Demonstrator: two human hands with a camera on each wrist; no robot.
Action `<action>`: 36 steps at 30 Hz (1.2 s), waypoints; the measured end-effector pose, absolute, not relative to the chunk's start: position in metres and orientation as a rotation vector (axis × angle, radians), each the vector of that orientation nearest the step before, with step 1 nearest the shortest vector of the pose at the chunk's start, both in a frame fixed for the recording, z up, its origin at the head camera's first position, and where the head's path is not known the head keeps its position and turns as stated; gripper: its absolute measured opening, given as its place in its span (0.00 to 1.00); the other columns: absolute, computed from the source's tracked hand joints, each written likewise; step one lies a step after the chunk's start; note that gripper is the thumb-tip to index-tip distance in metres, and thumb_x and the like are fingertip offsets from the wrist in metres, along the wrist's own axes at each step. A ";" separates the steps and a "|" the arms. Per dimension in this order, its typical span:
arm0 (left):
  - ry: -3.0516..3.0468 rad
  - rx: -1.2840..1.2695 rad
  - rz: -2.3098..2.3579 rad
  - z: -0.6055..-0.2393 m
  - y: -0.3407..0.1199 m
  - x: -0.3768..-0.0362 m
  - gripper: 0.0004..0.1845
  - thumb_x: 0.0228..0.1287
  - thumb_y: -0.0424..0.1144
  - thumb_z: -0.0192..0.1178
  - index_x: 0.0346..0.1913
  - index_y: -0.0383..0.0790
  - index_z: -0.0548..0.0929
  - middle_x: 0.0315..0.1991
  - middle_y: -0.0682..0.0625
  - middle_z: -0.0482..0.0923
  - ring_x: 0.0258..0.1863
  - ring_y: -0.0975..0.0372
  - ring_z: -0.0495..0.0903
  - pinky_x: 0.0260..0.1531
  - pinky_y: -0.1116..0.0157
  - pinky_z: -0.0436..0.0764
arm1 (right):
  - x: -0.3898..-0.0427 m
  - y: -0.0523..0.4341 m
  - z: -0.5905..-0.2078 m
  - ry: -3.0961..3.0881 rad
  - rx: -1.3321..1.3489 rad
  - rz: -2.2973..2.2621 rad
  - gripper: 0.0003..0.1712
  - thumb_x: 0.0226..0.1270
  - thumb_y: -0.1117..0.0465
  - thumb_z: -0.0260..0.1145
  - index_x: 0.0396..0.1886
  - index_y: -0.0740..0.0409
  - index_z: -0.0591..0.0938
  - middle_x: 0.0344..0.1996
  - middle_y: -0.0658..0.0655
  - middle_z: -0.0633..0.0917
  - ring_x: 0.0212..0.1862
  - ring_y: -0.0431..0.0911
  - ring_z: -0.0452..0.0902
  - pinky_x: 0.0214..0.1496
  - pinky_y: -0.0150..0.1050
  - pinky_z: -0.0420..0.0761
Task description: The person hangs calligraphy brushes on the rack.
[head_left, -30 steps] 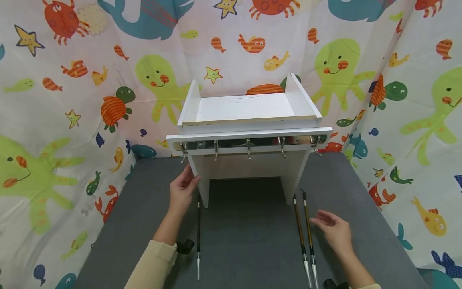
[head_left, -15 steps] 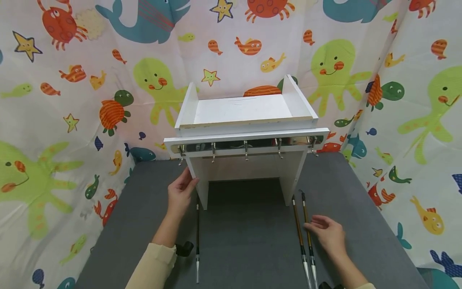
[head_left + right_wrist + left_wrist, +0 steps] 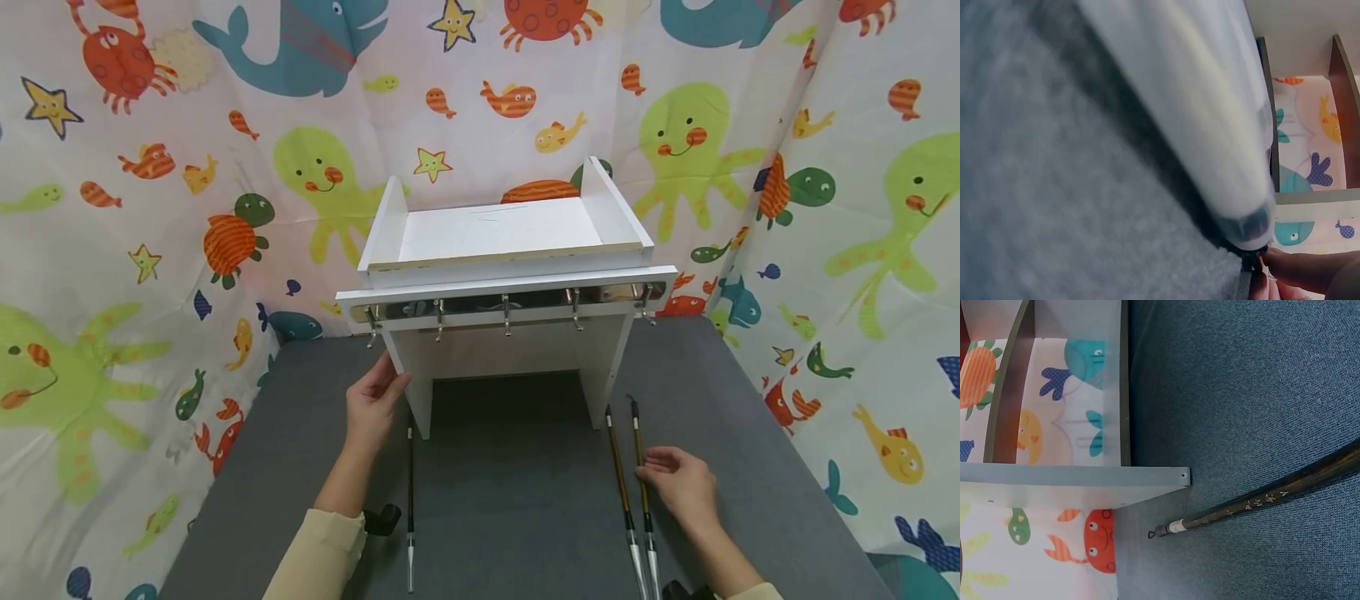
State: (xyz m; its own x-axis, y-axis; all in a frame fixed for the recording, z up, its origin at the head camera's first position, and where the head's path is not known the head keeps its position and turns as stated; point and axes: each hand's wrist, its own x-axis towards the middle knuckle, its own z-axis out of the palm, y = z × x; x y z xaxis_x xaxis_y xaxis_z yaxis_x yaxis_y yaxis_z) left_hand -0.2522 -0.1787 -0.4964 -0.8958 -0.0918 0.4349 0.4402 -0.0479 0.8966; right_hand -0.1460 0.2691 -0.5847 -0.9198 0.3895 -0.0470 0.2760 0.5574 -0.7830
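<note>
In the head view, a white wall shelf [image 3: 498, 283] with a row of metal hooks stands on the grey table. My left hand [image 3: 371, 408] holds the front edge of its left side panel, thumb at the front and fingers on the outer side. Two calligraphy brushes lie to the right, white bristles towards me. My right hand [image 3: 681, 483] pinches the brown handle of the outer calligraphy brush [image 3: 643, 492]; the other brush [image 3: 621, 475] lies beside it. In the right wrist view, the white bristles [image 3: 1204, 119] loom large, with fingertips [image 3: 1291, 265] at the handle beyond.
A third calligraphy brush [image 3: 410, 492], dark-handled, lies below the shelf's left panel. A sea-animal curtain [image 3: 480, 108] hangs behind and at both sides of the grey table [image 3: 517, 500]. The shelf's top carries an open tray-like compartment [image 3: 498, 229].
My right hand has moved left onto the outer brush and now pinches it, and the brush's far end has shifted slightly right. My left hand stays at the panel. The view has shifted a little.
</note>
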 end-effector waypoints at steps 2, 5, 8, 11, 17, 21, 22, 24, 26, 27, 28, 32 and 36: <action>-1.865 -0.370 -2.007 -0.497 -0.179 -0.252 0.27 0.64 0.22 0.64 0.67 0.28 0.74 0.62 0.45 0.80 0.56 0.68 0.83 0.53 0.70 0.82 | -0.147 0.270 -0.583 -2.666 -0.556 1.295 0.20 0.55 0.63 0.79 0.46 0.67 0.86 0.40 0.63 0.90 0.40 0.54 0.89 0.33 0.34 0.83; -1.869 -0.367 -2.008 -0.497 -0.180 -0.253 0.27 0.65 0.22 0.64 0.67 0.30 0.75 0.60 0.52 0.82 0.56 0.68 0.83 0.53 0.70 0.82 | -0.148 0.273 -0.582 -2.677 -0.559 1.318 0.21 0.57 0.62 0.78 0.48 0.68 0.86 0.42 0.65 0.90 0.42 0.55 0.89 0.33 0.34 0.84; -1.885 -0.370 -2.000 -0.498 -0.180 -0.253 0.27 0.65 0.24 0.64 0.67 0.31 0.76 0.60 0.53 0.82 0.57 0.68 0.82 0.54 0.70 0.82 | -0.148 0.276 -0.582 -2.672 -0.602 1.377 0.23 0.59 0.61 0.76 0.53 0.68 0.84 0.45 0.64 0.90 0.46 0.56 0.88 0.37 0.36 0.86; -1.895 -0.382 -1.987 -0.498 -0.180 -0.253 0.26 0.65 0.25 0.65 0.67 0.32 0.76 0.62 0.46 0.80 0.57 0.69 0.82 0.53 0.71 0.82 | -0.148 0.279 -0.583 -2.650 -0.653 1.458 0.26 0.62 0.61 0.74 0.58 0.67 0.82 0.46 0.63 0.89 0.49 0.56 0.87 0.43 0.41 0.87; -1.906 -0.367 -2.000 -0.496 -0.180 -0.251 0.26 0.66 0.24 0.64 0.67 0.31 0.75 0.64 0.35 0.75 0.58 0.70 0.82 0.54 0.70 0.81 | -0.147 0.280 -0.580 -2.550 -0.760 1.653 0.28 0.63 0.66 0.71 0.62 0.69 0.78 0.47 0.65 0.89 0.46 0.53 0.88 0.43 0.43 0.88; -1.907 -0.366 -1.994 -0.499 -0.182 -0.253 0.26 0.66 0.25 0.64 0.67 0.32 0.76 0.65 0.36 0.75 0.59 0.69 0.81 0.54 0.70 0.81 | -0.148 0.282 -0.581 -2.442 -0.788 1.809 0.28 0.65 0.68 0.70 0.64 0.72 0.76 0.49 0.68 0.87 0.41 0.44 0.88 0.41 0.39 0.88; -1.911 -0.363 -1.990 -0.499 -0.182 -0.253 0.26 0.66 0.25 0.64 0.67 0.32 0.76 0.65 0.36 0.75 0.59 0.69 0.81 0.54 0.70 0.81 | -0.148 0.282 -0.581 -2.419 -0.786 1.842 0.28 0.65 0.69 0.70 0.64 0.72 0.76 0.51 0.69 0.87 0.40 0.41 0.87 0.41 0.38 0.88; -1.916 -0.364 -1.983 -0.498 -0.182 -0.253 0.26 0.66 0.26 0.64 0.67 0.32 0.76 0.65 0.37 0.75 0.59 0.69 0.81 0.55 0.70 0.81 | -0.149 0.284 -0.580 -2.376 -0.774 1.901 0.29 0.65 0.70 0.69 0.65 0.72 0.75 0.54 0.70 0.85 0.38 0.37 0.87 0.41 0.36 0.88; -1.920 -0.364 -1.977 -0.498 -0.182 -0.253 0.26 0.66 0.26 0.64 0.67 0.32 0.76 0.65 0.38 0.75 0.59 0.69 0.81 0.55 0.70 0.81 | -0.150 0.286 -0.578 -2.339 -0.748 1.969 0.32 0.64 0.71 0.69 0.68 0.72 0.72 0.55 0.70 0.84 0.37 0.36 0.87 0.41 0.36 0.88; -1.917 -0.365 -1.976 -0.497 -0.182 -0.253 0.26 0.66 0.26 0.64 0.67 0.33 0.76 0.65 0.38 0.75 0.60 0.68 0.80 0.55 0.70 0.81 | -0.151 0.287 -0.577 -2.323 -0.735 2.000 0.34 0.64 0.71 0.69 0.69 0.72 0.71 0.54 0.70 0.85 0.37 0.36 0.88 0.41 0.36 0.88; -1.913 -0.366 -1.978 -0.497 -0.182 -0.253 0.26 0.66 0.26 0.64 0.67 0.33 0.76 0.65 0.38 0.76 0.60 0.68 0.80 0.56 0.69 0.81 | -0.151 0.287 -0.575 -2.311 -0.728 2.028 0.35 0.64 0.71 0.69 0.70 0.71 0.69 0.54 0.69 0.85 0.37 0.36 0.88 0.42 0.35 0.88; -1.905 -0.373 -1.984 -0.497 -0.182 -0.253 0.26 0.66 0.26 0.64 0.67 0.32 0.76 0.65 0.39 0.76 0.60 0.67 0.80 0.56 0.69 0.81 | -0.151 0.289 -0.569 -2.232 -0.713 2.163 0.37 0.65 0.72 0.69 0.71 0.74 0.66 0.44 0.60 0.90 0.38 0.39 0.89 0.42 0.36 0.88; -1.910 -0.381 -1.976 -0.498 -0.182 -0.253 0.25 0.66 0.27 0.64 0.67 0.33 0.76 0.65 0.39 0.76 0.60 0.67 0.80 0.56 0.69 0.81 | -0.152 0.290 -0.565 -2.147 -0.712 2.262 0.33 0.68 0.71 0.68 0.70 0.76 0.68 0.37 0.51 0.91 0.39 0.40 0.90 0.44 0.38 0.88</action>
